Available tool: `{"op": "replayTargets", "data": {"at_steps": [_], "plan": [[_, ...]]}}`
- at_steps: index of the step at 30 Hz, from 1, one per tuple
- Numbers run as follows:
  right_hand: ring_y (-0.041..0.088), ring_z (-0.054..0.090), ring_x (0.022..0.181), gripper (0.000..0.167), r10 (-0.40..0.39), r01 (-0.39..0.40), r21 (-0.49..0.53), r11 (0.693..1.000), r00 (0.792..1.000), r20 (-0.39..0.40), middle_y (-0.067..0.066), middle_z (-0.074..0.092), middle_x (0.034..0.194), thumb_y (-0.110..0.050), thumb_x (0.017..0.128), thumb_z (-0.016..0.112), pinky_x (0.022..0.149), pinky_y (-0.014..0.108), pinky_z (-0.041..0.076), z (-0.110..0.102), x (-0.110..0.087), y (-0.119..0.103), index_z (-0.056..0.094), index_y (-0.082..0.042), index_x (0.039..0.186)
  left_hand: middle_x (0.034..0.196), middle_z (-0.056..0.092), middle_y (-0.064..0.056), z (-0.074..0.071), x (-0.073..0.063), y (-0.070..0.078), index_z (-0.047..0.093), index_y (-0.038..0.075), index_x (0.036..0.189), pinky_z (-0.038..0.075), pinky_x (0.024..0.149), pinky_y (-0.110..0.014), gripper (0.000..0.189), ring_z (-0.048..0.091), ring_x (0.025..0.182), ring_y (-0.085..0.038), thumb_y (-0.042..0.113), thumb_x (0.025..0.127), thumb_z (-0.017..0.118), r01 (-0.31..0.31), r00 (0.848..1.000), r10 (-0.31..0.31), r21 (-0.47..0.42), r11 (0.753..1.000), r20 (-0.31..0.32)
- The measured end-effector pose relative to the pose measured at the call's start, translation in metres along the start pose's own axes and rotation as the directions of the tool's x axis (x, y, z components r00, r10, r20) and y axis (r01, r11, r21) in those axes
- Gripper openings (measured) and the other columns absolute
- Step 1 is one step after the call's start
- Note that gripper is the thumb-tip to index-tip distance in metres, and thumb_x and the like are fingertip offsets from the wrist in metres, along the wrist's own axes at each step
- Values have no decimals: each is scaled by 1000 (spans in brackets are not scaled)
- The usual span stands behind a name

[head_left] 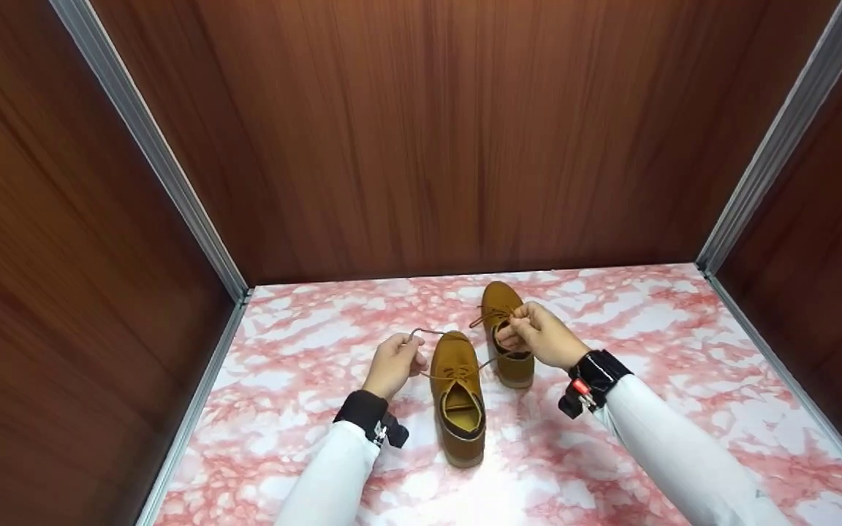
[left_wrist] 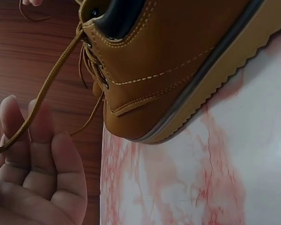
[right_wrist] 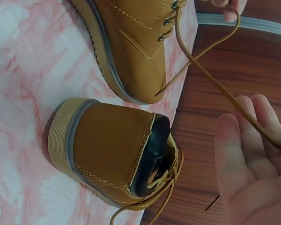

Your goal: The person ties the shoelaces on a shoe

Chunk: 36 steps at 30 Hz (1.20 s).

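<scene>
A tan lace-up shoe (head_left: pixel 456 356) stands on the table, toe pointing away, between my two hands. My left hand (head_left: pixel 393 365), left of it, pinches one end of its brown shoelace (left_wrist: pixel 51 79). The tail of that end trails over the shoe's toe. On the other side, my right hand (head_left: pixel 544 337) pinches the opposite lace end (right_wrist: pixel 220 86), drawn out from the top eyelets. In the head view this hand overlaps the second tan shoe (head_left: pixel 500 296), which stands farther back to the right. Its lace is tied in a bow (right_wrist: pixel 171 177).
The tabletop (head_left: pixel 282 409) has a red and white marbled surface. A dark wood-grain panel (head_left: pixel 421 146) rises behind it, with similar panels left and right joined by grey metal strips (head_left: pixel 165 161).
</scene>
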State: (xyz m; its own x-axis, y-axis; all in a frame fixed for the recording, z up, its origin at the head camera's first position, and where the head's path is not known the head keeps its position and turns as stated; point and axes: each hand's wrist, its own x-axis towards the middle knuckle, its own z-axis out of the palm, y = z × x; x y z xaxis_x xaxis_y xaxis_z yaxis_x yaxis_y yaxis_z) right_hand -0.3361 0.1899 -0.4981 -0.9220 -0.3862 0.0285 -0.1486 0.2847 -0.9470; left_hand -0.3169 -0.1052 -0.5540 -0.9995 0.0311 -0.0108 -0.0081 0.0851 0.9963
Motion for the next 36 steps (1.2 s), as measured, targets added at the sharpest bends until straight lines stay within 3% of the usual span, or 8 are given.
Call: {"op": "replayTargets", "data": {"at_steps": [7, 11, 15, 18, 22, 28, 33, 36], "plan": [[40, 78, 95, 19, 1, -6, -81, 997, 998, -69, 31, 76, 101, -13, 111, 48, 85, 52, 64, 0, 2, -4, 51, 5, 105, 80, 72, -10, 3, -3, 2, 64, -2, 117, 59, 71, -30, 24, 68, 71, -14, 19, 108, 55, -30, 999, 28, 107, 994, 26], [28, 76, 79, 21, -30, 5, -170, 985, 990, -141, 26, 77, 94, -16, 108, 57, 72, 37, 64, -2, 3, -7, 59, 3, 98, 79, 71, -9, 4, -4, 2, 66, 0, 113, 61, 75, -36, 22, 72, 78, -25, 17, 108, 54, -61, 997, 54, 154, 986, 49], [15, 65, 68, 26, -69, 13, -270, 963, 977, -200, 13, 76, 84, -24, 104, 65, 62, 25, 53, -5, 2, -9, 66, -1, 93, 76, 68, -1, 4, -4, 2, 68, 1, 107, 61, 75, -36, 22, 74, 83, -31, 16, 108, 53, -84, 996, 75, 173, 981, 56], [12, 58, 65, 27, -92, 17, -310, 951, 969, -230, 2, 72, 79, -29, 102, 69, 60, 24, 48, -6, 2, -10, 68, -5, 89, 81, 71, -15, 4, -5, 3, 69, 2, 104, 61, 75, -37, 23, 74, 84, -34, 19, 108, 54, -96, 995, 86, 194, 976, 57], [10, 56, 65, 28, -114, 28, -334, 942, 964, -240, -1, 69, 76, -28, 102, 70, 59, 23, 46, -6, 3, -11, 70, -3, 90, 92, 72, -28, 4, -9, 6, 69, 0, 105, 61, 77, -37, 26, 74, 90, -41, 20, 108, 54, -108, 993, 96, 217, 970, 66], [8, 55, 60, 29, -86, 4, -328, 944, 968, -234, -1, 68, 75, -25, 103, 67, 56, 22, 47, -3, 8, -15, 70, 1, 92, 83, 73, -14, 5, -10, 9, 70, 2, 103, 55, 72, -26, 24, 73, 91, -41, 19, 108, 54, -109, 993, 95, 223, 969, 73], [16, 61, 65, 26, -53, -19, -301, 953, 972, -228, 7, 70, 82, -23, 104, 64, 59, 23, 50, 1, 12, -22, 69, 0, 94, 79, 70, -3, 5, -10, 8, 69, 7, 97, 56, 71, -27, 23, 73, 80, -23, 24, 107, 57, -110, 992, 94, 225, 968, 81], [15, 61, 65, 26, -47, -29, -313, 949, 972, -232, 4, 67, 80, -23, 104, 63, 60, 24, 49, 4, 16, -26, 69, 0, 95, 78, 69, 2, 5, -11, 8, 69, 8, 97, 55, 72, -28, 22, 73, 82, -26, 23, 107, 56, -102, 993, 84, 228, 968, 87]]}}
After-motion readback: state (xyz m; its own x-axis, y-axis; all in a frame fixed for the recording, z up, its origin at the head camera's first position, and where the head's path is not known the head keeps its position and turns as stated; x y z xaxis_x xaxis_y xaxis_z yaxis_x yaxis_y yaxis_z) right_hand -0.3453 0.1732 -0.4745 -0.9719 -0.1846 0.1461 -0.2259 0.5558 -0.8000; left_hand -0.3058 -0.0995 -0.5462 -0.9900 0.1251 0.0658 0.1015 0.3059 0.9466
